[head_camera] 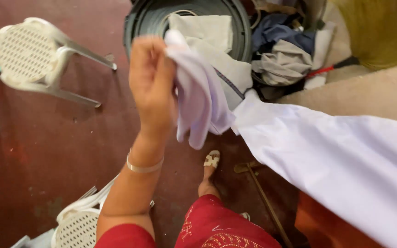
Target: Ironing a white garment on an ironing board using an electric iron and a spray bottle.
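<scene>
Left of the black tub [138, 27], a white plastic chair [28, 55] lay tipped on the red floor [47, 147]. In front of the tub, the left hand [151, 82] pinched a pale lilac cloth [198, 101], trailing right across a table; the right hand was unseen.

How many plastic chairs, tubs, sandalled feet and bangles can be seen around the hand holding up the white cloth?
White plastic chairs: 2, one tipped over and one at the bottom edge
Dark round tub with clothes in it: 1
Sandalled foot: 1
Bangle on the left hand's wrist: 1
White cloth held up: 1
Total: 6
</scene>
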